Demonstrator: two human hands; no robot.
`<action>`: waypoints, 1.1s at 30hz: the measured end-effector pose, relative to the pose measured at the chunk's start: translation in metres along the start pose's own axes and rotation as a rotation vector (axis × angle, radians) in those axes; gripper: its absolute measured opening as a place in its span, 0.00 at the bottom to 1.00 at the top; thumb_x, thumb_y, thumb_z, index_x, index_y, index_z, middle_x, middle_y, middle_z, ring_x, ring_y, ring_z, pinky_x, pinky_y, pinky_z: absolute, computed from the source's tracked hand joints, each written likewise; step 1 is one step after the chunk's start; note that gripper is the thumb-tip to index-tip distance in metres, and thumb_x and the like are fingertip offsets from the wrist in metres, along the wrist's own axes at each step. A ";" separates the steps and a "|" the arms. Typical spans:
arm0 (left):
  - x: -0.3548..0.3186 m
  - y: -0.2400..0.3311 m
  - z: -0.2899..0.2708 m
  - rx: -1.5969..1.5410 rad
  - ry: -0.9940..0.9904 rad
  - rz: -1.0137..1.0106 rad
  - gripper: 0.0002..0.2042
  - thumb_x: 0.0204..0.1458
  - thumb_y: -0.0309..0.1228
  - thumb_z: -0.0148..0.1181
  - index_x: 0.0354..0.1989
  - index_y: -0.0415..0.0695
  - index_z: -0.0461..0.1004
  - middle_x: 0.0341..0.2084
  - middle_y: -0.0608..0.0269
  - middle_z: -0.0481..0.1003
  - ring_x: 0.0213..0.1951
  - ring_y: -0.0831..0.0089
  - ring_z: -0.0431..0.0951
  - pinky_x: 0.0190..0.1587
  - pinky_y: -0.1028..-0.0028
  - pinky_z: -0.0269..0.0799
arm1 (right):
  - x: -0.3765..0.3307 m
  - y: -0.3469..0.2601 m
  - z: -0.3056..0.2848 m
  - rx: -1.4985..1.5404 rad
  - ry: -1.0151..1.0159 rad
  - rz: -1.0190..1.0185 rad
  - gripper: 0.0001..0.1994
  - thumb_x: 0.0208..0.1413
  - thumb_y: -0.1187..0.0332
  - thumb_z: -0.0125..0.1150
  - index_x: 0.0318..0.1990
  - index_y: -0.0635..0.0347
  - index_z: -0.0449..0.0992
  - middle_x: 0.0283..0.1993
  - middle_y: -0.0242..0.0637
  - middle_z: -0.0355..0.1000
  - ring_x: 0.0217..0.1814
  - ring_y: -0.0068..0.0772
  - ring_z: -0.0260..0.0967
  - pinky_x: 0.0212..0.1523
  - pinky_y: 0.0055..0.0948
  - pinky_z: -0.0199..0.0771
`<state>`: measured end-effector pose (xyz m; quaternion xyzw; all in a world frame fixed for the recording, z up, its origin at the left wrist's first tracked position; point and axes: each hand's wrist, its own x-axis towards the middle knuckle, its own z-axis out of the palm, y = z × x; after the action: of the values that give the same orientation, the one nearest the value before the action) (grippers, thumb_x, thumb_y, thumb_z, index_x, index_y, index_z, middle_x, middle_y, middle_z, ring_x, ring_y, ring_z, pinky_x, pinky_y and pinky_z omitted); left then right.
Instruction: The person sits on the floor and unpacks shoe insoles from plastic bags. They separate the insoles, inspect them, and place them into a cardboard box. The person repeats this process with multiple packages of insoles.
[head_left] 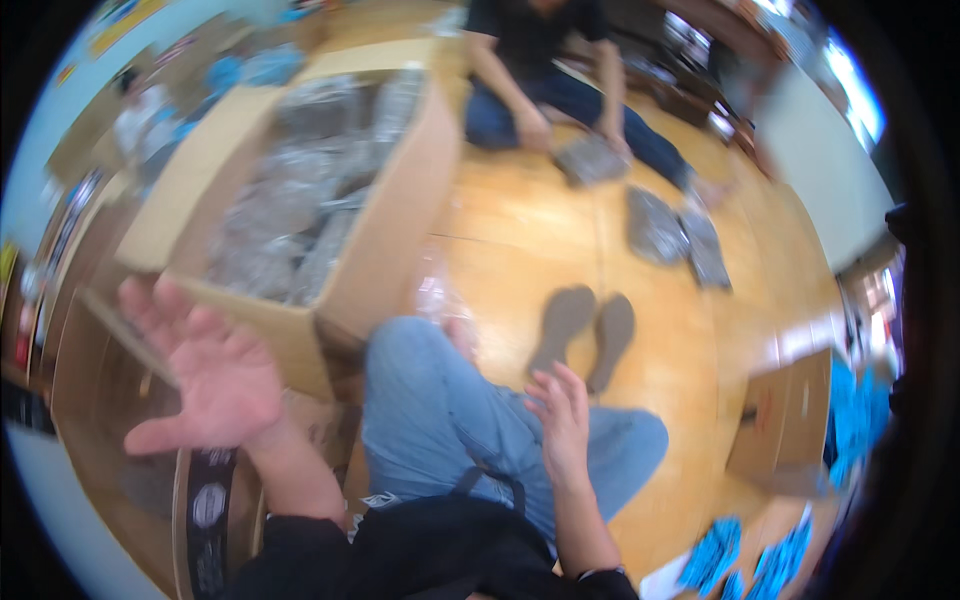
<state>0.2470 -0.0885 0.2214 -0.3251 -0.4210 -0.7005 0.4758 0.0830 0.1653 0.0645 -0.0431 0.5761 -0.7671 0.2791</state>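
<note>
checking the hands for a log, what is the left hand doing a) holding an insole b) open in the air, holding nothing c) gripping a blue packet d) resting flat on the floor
b: the left hand is spread open, fingers splayed, held up empty in front of the big cardboard box; the right hand is also open and empty, above the jeans-clad knee.

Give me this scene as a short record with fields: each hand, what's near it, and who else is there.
left hand: open, empty, raised beside the big box
right hand: open, empty, over the knee
box contents: silver packets
floor: two grey insoles, more silver packets
other person: sits across, hands on a packet
lower right: blue items, small box
</note>
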 end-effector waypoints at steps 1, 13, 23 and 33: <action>0.002 -0.006 -0.003 -0.020 0.038 -0.015 0.54 0.43 0.61 0.64 0.72 0.47 0.39 0.66 0.51 0.57 0.57 0.57 0.69 0.51 0.65 0.72 | 0.005 -0.005 -0.003 -0.003 0.001 -0.026 0.19 0.66 0.63 0.49 0.61 0.59 0.61 0.53 0.42 0.68 0.50 0.32 0.69 0.50 0.31 0.71; -0.074 -0.255 -0.028 0.566 0.043 -1.362 0.21 0.60 0.38 0.55 0.58 0.42 0.66 0.46 0.58 0.74 0.47 0.71 0.73 0.50 0.69 0.69 | 0.169 0.004 -0.146 -0.186 0.576 -0.145 0.29 0.60 0.57 0.57 0.63 0.62 0.58 0.57 0.49 0.65 0.58 0.37 0.64 0.56 0.35 0.67; -0.238 -0.400 -0.095 0.467 0.427 -1.888 0.24 0.56 0.40 0.60 0.57 0.42 0.64 0.39 0.61 0.72 0.42 0.70 0.73 0.46 0.68 0.71 | 0.226 0.091 -0.196 -0.476 0.685 0.272 0.42 0.46 0.56 0.67 0.65 0.68 0.55 0.60 0.59 0.64 0.62 0.52 0.64 0.61 0.40 0.64; -0.248 -0.415 -0.091 0.165 0.632 -1.732 0.21 0.53 0.37 0.64 0.50 0.37 0.70 0.43 0.55 0.76 0.45 0.67 0.76 0.49 0.68 0.71 | 0.223 0.075 -0.158 -0.083 0.428 0.344 0.31 0.43 0.65 0.70 0.53 0.74 0.65 0.46 0.47 0.73 0.45 0.39 0.73 0.46 0.35 0.75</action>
<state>-0.0653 0.0076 -0.1470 0.3440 -0.4162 -0.8358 -0.0997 -0.1369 0.1814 -0.1134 0.2071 0.6518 -0.6758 0.2749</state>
